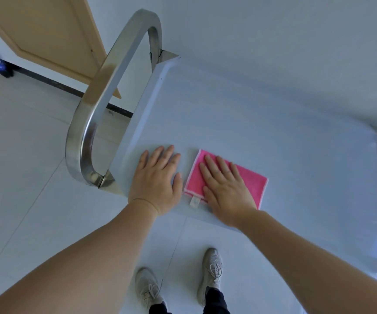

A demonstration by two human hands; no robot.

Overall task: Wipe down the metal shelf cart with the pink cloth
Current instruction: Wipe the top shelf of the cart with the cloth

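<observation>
Head view, one pink cloth (254,185) under flat right hand (227,191), left hand (157,177) flat beside it, one cart shelf (262,123)

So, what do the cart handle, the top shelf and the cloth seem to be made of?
The handle looks like polished steel: it mirrors the room. The shelf seems to be metal too, but with a dull, matt finish and no clear reflections. The pink cloth looks like soft, fuzzy microfibre with a pale stitched edge.
</observation>
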